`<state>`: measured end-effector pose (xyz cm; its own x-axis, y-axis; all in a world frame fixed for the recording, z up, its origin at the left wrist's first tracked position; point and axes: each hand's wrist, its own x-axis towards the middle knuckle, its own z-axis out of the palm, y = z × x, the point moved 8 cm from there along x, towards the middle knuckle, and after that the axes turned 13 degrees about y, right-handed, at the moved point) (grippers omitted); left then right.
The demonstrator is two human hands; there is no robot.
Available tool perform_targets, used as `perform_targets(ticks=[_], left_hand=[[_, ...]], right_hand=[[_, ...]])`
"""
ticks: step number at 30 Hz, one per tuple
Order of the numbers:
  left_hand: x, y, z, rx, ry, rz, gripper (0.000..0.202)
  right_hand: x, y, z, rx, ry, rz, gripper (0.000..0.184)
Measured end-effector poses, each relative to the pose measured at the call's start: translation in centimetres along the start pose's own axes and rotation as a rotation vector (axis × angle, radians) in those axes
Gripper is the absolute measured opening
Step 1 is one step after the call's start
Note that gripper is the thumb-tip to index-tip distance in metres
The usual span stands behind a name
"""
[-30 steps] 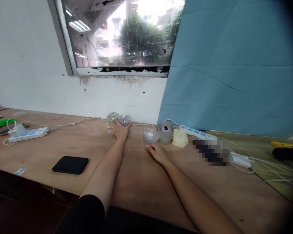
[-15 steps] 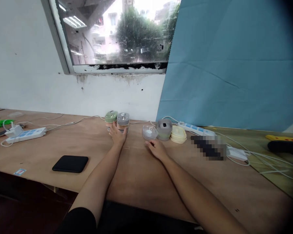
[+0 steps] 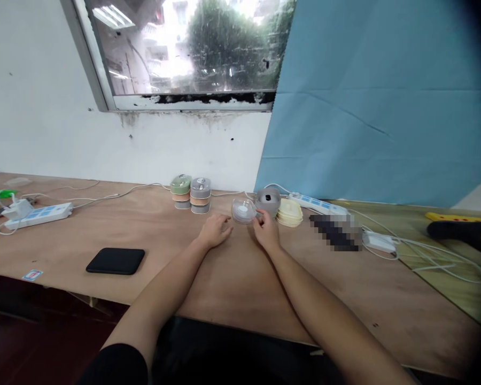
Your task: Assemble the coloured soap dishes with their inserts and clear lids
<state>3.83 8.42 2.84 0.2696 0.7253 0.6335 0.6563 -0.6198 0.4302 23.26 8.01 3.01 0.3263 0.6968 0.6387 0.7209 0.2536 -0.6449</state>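
Observation:
My left hand (image 3: 215,231) is over the table, open, with fingers apart and pointing toward a stack of clear plastic lids or bowls (image 3: 243,212). My right hand (image 3: 266,231) is at that stack's right edge, thumb and index finger apart and seeming to touch it. Just behind my right hand stand grey round-cornered containers (image 3: 268,198). Pale yellow stacked pieces (image 3: 290,213) are to their right. Left of the clear stack stand two tiered containers: one with a green lid (image 3: 180,184), one with a grey lid (image 3: 201,187), both with orange and grey tiers.
A black flat case (image 3: 115,261) lies at the front left of the wooden table (image 3: 232,289). Power strips (image 3: 44,215) with white cables lie left and back right. A pixelated dark item (image 3: 336,232) sits at right, near a white adapter (image 3: 379,241). A wall stands behind.
My left hand has left the tiered containers and moved right, toward the clear stack. My right hand has moved slightly right, up to that stack's edge. The view has tilted down slightly.

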Motion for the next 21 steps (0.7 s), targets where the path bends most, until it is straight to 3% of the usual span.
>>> perform_targets(ticks=[4, 11, 16, 21], left_hand=[[-0.4, -0.9, 1.5, 0.071, -0.138, 0.002, 0.041], [-0.8, -1.5, 1.7, 0.147, -0.2, -0.017, 0.046], [-1.0, -1.0, 1.7, 0.138, -0.218, 0.006, 0.045], [-1.1, -0.9, 1.7, 0.165, -0.235, 0.035, 0.046]], right_hand=[[1.3, 1.0, -2.8, -0.068, 0.209, 0.017, 0.039], [3.7, 5.6, -7.4, -0.3, 0.539, -0.03, 0.034], [3.9, 9.8, -6.4, -0.379, 0.419, 0.172, 0.045], [3.9, 11.1, -5.3, -0.312, 0.339, 0.246, 0.039]])
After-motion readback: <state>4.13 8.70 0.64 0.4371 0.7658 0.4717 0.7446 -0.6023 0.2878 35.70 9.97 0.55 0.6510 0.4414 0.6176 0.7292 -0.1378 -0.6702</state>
